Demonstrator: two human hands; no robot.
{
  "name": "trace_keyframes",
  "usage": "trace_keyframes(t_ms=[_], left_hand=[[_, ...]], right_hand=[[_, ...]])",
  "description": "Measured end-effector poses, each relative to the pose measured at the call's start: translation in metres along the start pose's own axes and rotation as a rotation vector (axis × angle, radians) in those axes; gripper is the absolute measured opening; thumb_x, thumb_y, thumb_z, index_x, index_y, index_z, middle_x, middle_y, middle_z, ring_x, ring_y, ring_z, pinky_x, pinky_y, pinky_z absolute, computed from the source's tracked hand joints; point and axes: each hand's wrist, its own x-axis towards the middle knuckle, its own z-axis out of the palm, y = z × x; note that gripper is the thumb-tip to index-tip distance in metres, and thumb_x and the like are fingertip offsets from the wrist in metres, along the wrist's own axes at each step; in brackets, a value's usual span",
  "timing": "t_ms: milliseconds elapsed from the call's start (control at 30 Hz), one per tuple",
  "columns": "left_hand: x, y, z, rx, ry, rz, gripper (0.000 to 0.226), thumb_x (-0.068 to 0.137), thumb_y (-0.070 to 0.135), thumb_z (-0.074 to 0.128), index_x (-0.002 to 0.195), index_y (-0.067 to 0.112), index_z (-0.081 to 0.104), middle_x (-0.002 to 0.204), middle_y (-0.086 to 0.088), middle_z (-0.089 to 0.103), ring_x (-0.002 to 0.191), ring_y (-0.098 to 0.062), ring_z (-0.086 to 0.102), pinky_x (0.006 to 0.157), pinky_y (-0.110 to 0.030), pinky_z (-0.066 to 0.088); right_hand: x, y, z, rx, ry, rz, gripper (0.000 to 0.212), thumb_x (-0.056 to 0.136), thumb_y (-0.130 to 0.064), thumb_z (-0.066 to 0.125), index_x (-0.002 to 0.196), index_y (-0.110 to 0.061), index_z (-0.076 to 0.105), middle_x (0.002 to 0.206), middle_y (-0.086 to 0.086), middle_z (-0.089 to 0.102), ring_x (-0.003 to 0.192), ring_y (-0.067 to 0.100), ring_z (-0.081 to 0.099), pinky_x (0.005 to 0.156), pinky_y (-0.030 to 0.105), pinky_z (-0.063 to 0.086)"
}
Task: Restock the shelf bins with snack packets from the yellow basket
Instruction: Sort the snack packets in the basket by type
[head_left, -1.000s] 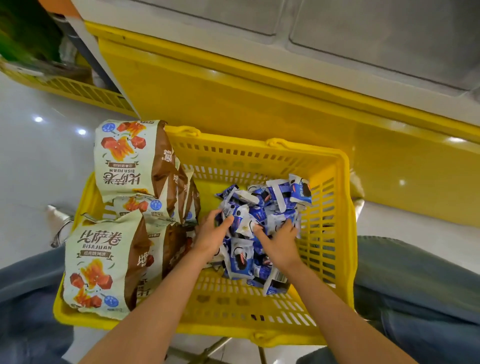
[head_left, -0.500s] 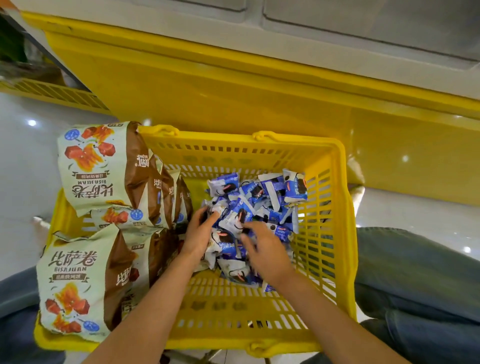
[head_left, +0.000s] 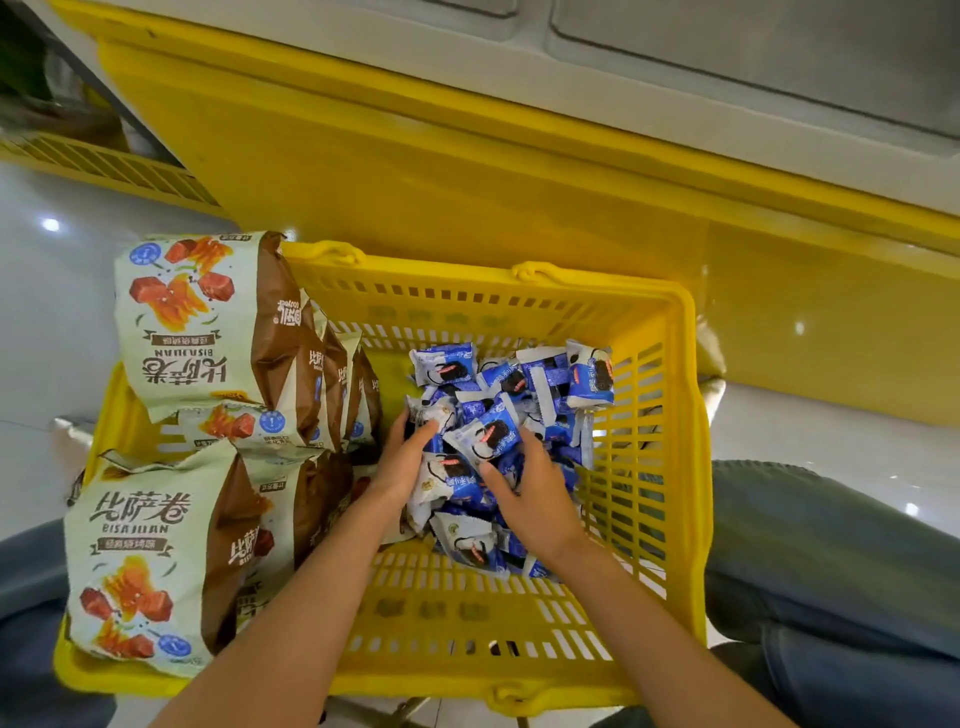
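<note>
Inside slotted yellow basket, crinkly blue packets

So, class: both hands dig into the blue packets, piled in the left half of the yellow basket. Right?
No: the head view shows the blue packets piled in the right half of the basket. The left hand and right hand dig in.

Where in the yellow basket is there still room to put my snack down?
The bare basket floor at the near rim, between the big bags and the right wall, below the blue packets. A narrow gap also shows at the far wall between bags and packets. The middle is crowded: left hand and right hand are in the pile.
</note>
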Motion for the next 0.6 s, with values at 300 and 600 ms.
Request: trace_keyframes(t_ms=[300,600], left_hand=[[-0.053,0.012,0.032,0.184,-0.196,0.197,0.041,0.094,0.034,0.049,0.134,0.032,0.039,0.125,0.016,0.036,0.114,0.003,0.036,0.093,-0.014,0.03],[-0.072,0.01,0.078,0.355,-0.397,0.398,0.047,0.098,0.028,0.044,0.14,0.038,0.027,0.149,0.006,0.026,0.137,-0.01,0.023,0.11,-0.03,0.026]], right_hand=[[-0.011,-0.028,-0.027,0.372,0.031,0.051,0.072,0.089,-0.041,0.056,0.147,-0.02,0.017,0.147,0.006,0.032,0.121,0.019,0.049,0.094,0.027,0.042],[-0.017,-0.012,-0.066,-0.086,0.368,-0.054,0.047,0.09,-0.029,0.059,0.129,-0.013,0.037,0.129,0.006,0.043,0.106,0.018,0.054,0.075,0.016,0.044]])
